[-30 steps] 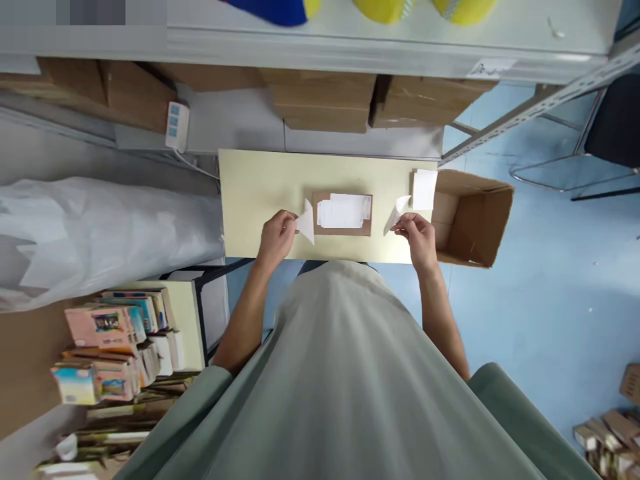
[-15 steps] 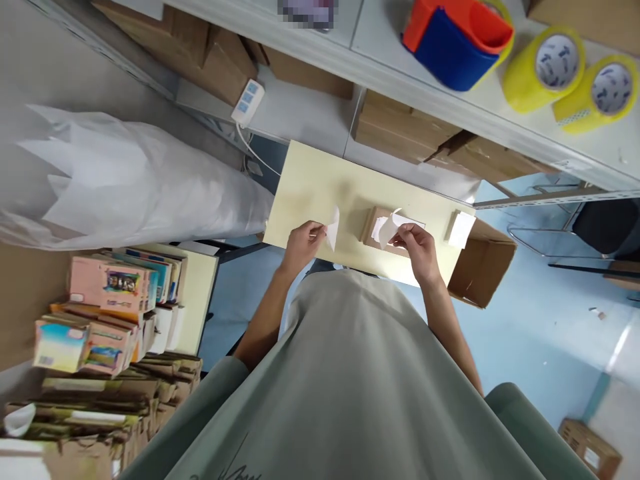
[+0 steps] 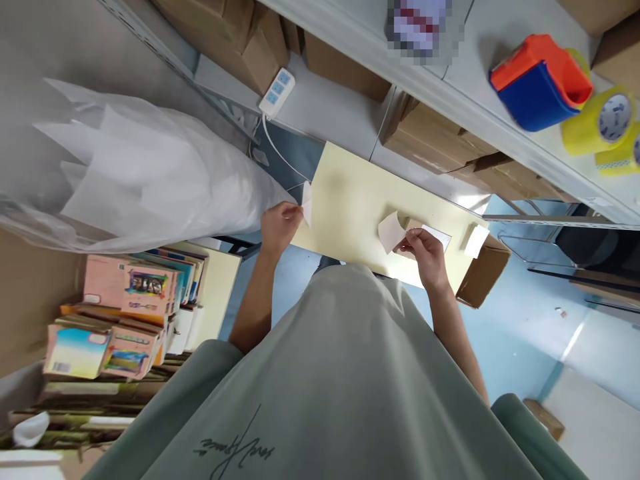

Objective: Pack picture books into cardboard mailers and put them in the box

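Head view: left hand, pinching paper, has shifted to the table edge; right hand pinches another sheet.

I count one left hand, one right hand; two paper slips; one counter; one power strip with three sockets; one tape dispenser; two loose yellow tape rolls.

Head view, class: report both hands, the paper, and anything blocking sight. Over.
Left hand pinches white slip. Right hand pinches second slip. Right hand partly hides cardboard on table.
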The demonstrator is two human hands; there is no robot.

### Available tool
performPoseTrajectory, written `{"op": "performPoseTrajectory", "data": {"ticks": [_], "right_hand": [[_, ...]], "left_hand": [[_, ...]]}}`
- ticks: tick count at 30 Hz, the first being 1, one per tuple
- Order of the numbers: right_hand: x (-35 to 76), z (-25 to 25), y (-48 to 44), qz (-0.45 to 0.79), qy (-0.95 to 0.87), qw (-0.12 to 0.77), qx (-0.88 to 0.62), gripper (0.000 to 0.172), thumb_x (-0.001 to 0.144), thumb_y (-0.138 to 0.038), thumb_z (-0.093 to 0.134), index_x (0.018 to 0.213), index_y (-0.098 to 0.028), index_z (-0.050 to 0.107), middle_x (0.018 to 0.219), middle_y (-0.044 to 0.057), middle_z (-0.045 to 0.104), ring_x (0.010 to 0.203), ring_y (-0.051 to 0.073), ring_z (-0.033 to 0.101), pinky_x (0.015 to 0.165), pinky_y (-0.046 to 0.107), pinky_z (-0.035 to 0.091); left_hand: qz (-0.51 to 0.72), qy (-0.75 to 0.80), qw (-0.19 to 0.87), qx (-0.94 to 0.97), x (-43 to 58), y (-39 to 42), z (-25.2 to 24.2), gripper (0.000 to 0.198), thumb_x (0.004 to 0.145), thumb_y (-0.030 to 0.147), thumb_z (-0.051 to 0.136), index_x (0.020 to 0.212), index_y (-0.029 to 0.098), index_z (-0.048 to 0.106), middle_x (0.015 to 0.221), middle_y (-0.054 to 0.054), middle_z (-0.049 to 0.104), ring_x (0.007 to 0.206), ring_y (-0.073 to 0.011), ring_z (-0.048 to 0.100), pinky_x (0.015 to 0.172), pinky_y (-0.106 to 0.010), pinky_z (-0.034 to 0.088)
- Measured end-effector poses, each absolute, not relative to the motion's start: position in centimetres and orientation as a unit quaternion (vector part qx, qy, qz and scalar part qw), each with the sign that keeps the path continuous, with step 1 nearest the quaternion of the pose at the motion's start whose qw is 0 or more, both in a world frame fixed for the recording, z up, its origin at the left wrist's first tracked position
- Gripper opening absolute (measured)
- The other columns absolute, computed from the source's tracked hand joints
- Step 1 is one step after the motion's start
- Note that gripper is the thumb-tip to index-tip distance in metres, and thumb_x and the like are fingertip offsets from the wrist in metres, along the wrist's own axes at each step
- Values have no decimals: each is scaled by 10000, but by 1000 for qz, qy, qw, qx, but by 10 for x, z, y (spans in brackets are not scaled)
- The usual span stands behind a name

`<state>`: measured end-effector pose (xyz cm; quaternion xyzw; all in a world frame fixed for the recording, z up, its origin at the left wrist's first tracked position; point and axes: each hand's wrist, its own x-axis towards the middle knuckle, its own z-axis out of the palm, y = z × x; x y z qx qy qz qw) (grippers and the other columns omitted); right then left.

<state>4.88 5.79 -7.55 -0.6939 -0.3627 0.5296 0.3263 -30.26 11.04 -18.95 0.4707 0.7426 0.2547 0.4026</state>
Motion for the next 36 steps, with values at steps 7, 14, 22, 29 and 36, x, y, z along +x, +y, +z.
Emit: {"op": "performPoseTrajectory", "data": {"ticks": [7,14,22,29,36], "right_hand": [[22,-74,70,522,-372,313,-701,497,898,-734,865,922,-255,739,850,38,792,823,216,742,815,395,641],[19,-68,64,512,-367,325,-706,508,902,-756,854,912,-260,744,848,41,778,852,240,775,860,432,670],[37,-67,42,500,-342,353,-713,450,933,-701,829,924,-261,736,895,34,782,906,226,780,884,406,647],[59,-80,28,500,-316,397,-701,410,921,-660,832,919,-263,731,929,33,750,947,217,732,879,389,653],[97,-96,13,518,-284,451,-669,423,930,-683,814,940,-270,723,961,27,706,956,207,690,956,406,658]], "left_hand": [[254,771,331,481,-355,148,-199,73,930,292,697,962,247,744,986,-16,852,965,-240,822,976,-335,624],[297,764,282,498,-363,190,-224,74,955,248,699,988,276,758,1034,-36,845,991,-267,836,1138,-392,588],[273,748,333,505,-336,201,-221,305,959,252,666,1252,201,737,1371,-165,826,1061,-314,837,1172,-522,602],[342,493,562,569,-197,130,-143,270,983,393,742,1204,241,707,1382,-101,785,1273,-265,781,1053,-401,666],[287,426,528,676,-95,76,-101,359,857,331,951,1035,273,646,1181,-72,765,1198,-295,765,1133,-483,612]]}}
